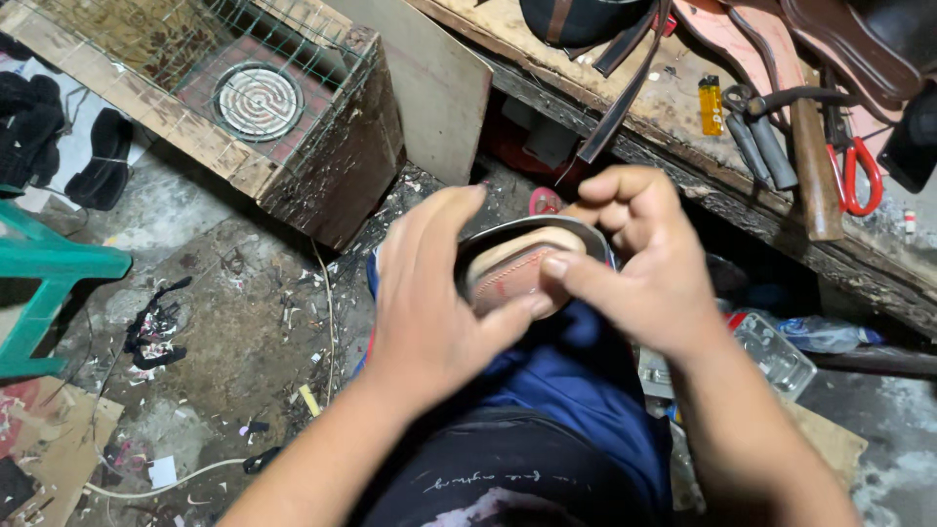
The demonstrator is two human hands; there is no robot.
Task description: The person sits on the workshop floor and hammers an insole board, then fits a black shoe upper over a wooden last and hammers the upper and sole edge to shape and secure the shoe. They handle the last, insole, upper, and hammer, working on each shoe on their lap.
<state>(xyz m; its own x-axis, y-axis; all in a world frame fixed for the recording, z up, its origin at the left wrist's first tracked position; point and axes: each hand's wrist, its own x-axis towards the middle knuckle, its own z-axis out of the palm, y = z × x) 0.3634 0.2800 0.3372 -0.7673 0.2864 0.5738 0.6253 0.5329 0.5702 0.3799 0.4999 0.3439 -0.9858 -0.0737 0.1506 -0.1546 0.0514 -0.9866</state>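
You hold a shoe sole (512,268) at the centre of the frame, above your lap, and both hands are closed on it. Your left hand (429,303) wraps the sole's left edge, fingers curled over the top and the thumb pressed against the tan face near its lower right. Your right hand (639,263) grips the right side, its thumb lying across the tan face and its fingers curled over the dark rim behind. The sole shows a tan inner surface with a stitched line and a dark outer edge.

Along the upper right runs a wooden bench (683,107). On it lie a yellow lighter (711,104), pliers (756,137) just right of the lighter, a hammer handle (815,176) beside them, and red-handled scissors (857,171) near the right edge. Dark straps (625,88) hang off the bench's front edge.

At upper left stands a wooden box (332,166) with a wire grid over a round coil heater (258,101). A green stool (44,283) sits at the left edge. The floor (234,332) at lower left is strewn with scraps, and a clear plastic tray (776,351) lies to the right of your right wrist.
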